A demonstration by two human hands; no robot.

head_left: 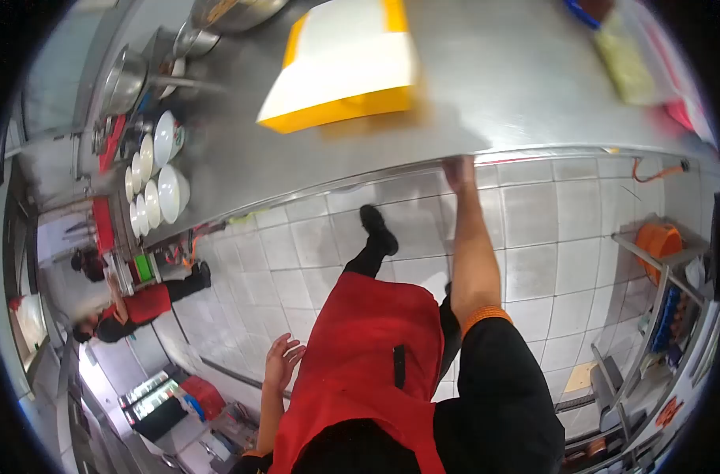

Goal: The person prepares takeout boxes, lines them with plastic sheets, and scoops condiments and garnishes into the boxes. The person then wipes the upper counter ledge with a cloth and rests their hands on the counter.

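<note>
My left hand [283, 359] hangs beside my red apron [368, 336], its fingers spread and holding nothing. Straight ahead, my right hand [459, 171] is at the front edge of the steel table [241, 150]. It looks smeared and its fingers are mostly hidden, so I cannot tell whether they grip the edge. On the table beyond it sits a white and yellow box [352, 55], apart from both hands.
Stacked white bowls [170, 193] and steel bowls [125, 79] stand at the table's left end. Plastic bags [632, 59] lie at its right. A metal rack [652, 268] with an orange item stands right. A co-worker [135, 308] in a red apron is far left.
</note>
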